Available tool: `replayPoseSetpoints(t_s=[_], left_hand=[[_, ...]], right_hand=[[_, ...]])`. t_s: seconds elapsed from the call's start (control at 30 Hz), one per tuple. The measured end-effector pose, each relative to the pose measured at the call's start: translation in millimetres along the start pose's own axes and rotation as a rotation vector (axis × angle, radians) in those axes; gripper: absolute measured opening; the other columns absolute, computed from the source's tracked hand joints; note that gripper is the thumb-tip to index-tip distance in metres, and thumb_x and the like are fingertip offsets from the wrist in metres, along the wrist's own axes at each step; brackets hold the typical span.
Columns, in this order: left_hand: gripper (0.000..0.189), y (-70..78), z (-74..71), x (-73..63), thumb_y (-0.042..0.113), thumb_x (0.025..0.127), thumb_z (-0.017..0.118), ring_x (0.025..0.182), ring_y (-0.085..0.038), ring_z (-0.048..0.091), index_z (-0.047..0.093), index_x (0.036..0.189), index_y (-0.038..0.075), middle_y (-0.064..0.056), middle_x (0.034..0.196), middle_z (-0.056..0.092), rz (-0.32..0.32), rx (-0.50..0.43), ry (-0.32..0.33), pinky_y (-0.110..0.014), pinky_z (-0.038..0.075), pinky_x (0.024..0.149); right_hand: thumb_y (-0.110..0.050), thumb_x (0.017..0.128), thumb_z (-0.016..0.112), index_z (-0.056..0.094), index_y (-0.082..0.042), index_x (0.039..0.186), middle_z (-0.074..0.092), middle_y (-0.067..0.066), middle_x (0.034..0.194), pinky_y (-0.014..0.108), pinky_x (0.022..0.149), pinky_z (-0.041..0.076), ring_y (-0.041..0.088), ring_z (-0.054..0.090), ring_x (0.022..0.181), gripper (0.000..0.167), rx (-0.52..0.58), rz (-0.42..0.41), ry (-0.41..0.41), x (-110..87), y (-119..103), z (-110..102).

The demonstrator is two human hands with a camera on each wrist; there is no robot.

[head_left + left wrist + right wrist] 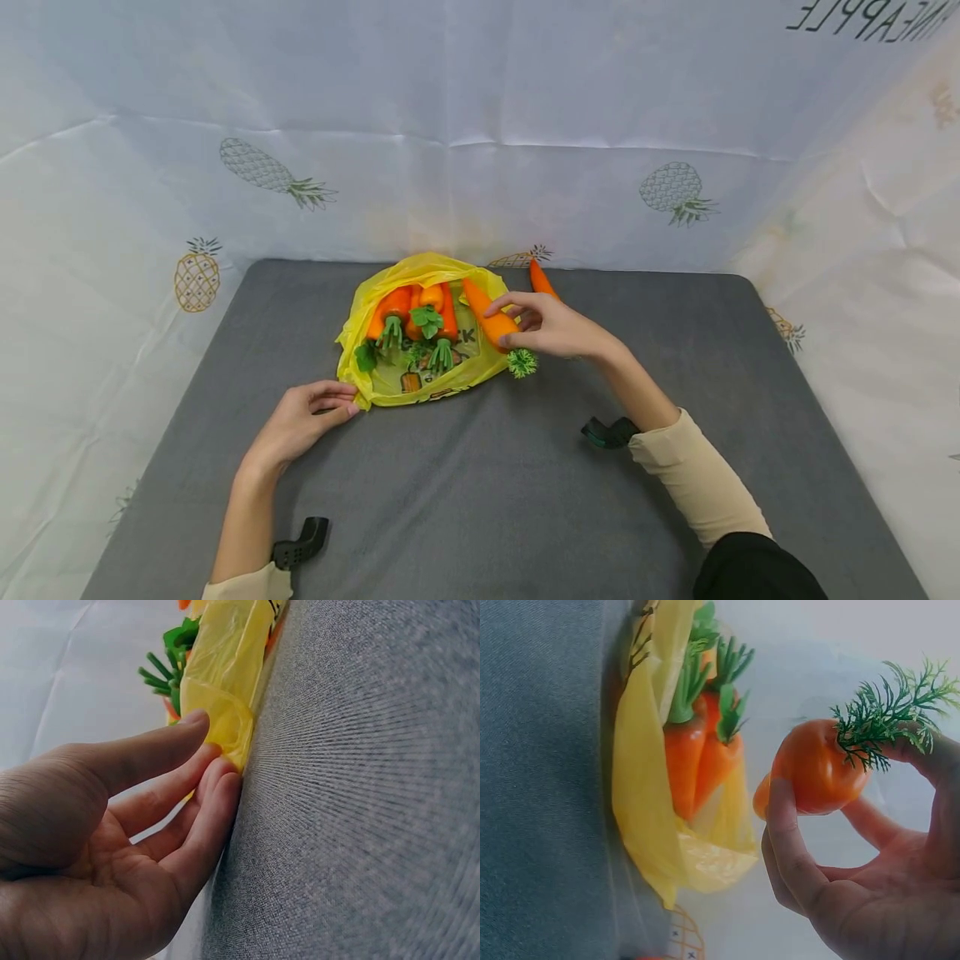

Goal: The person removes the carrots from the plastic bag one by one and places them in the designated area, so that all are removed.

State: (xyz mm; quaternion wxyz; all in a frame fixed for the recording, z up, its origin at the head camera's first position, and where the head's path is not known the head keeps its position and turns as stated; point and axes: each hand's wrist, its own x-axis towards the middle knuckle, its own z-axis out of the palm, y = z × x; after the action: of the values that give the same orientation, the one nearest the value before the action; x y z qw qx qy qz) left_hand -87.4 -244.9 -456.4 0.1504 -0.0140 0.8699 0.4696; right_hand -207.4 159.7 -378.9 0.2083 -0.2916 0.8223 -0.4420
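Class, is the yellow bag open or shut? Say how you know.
Open. The mouth of the yellow bag gapes wide in the head view, with orange carrots showing inside.

Plastic bag: was set on the far half of the table, left of the middle, its mouth turned upward.
Carrots: were gathered in the bag, mostly toward its back and left.
Held carrot: was held above the bag's right side, tip pointed to the back left, leafy top turned to the near right.
Loose carrot: was seen right of the bag, behind the right hand, its lower part hidden.
Left hand: was placed at the bag's near left corner, touching it.
Backdrop cloth: was hung behind the table.
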Motion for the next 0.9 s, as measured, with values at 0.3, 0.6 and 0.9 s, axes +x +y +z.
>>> replayPoseSetpoints(t_s=[0.3,0.6,0.9], left_hand=[[0.042,2.0,1.4,-0.8,0.022,0.104,0.076,0.104,-0.008,0.073,0.069,0.138,-0.001,-0.017,0.125,0.078,-0.001,-0.015,-0.007,-0.018,0.055,0.083],[0.042,1.9,1.2,-1.0,0.024,0.105,0.076,0.103,-0.006,0.072,0.069,0.137,-0.002,-0.017,0.125,0.078,0.003,-0.012,-0.003,-0.018,0.055,0.082],[0.042,2.4,0.5,-0.8,0.024,0.105,0.076,0.105,-0.009,0.073,0.069,0.137,-0.002,-0.018,0.125,0.078,-0.005,-0.008,-0.004,-0.017,0.055,0.083]], right_hand=[[-0.016,0.1,0.076,0.066,-0.015,0.141,0.067,0.015,0.137,0.046,0.104,0.06,0.026,0.073,0.11,0.042,0.027,0.011,0.036,-15.2,-6,-9],[-0.014,0.101,0.075,0.064,-0.013,0.144,0.066,0.015,0.141,0.048,0.104,0.057,0.031,0.07,0.118,0.045,0.009,-0.011,0.096,-28.7,0,-26],[-0.01,0.103,0.073,0.062,-0.01,0.147,0.06,0.018,0.151,0.027,0.092,0.059,0.035,0.071,0.115,0.045,0.011,0.036,0.17,-40.5,16,-47]])
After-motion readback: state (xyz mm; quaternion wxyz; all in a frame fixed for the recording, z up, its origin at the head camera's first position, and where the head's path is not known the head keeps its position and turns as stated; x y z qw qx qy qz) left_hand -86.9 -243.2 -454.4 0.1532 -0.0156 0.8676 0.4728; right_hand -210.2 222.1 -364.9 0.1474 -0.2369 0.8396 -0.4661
